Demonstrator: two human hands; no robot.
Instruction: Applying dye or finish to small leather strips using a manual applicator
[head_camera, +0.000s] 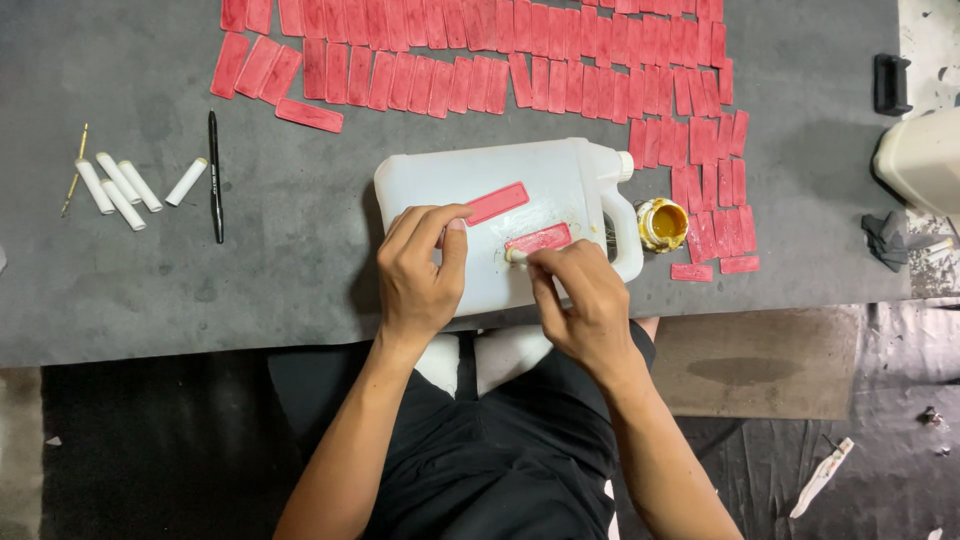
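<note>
Nearest us, our right hand (585, 290) pinched a small pale tool against a red strip (538, 240) lying on the white jug (520, 190), which lay on its side; our left hand (420, 265) pressed down beside it, fingers curled, grasping nothing. A second strip (497, 203) waited above. Beyond, many finished-looking red strips (520, 60) lay in rows, so we judged the work well along

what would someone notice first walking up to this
Rows of red strips cover the top of the grey table and run down its right side. At the centre a white plastic jug lies on its side with two more red strips on it; the left hand rests on the jug while the right hand works at the nearer strip. A small open pot of yellow paste sits beside the jug's handle.
</note>
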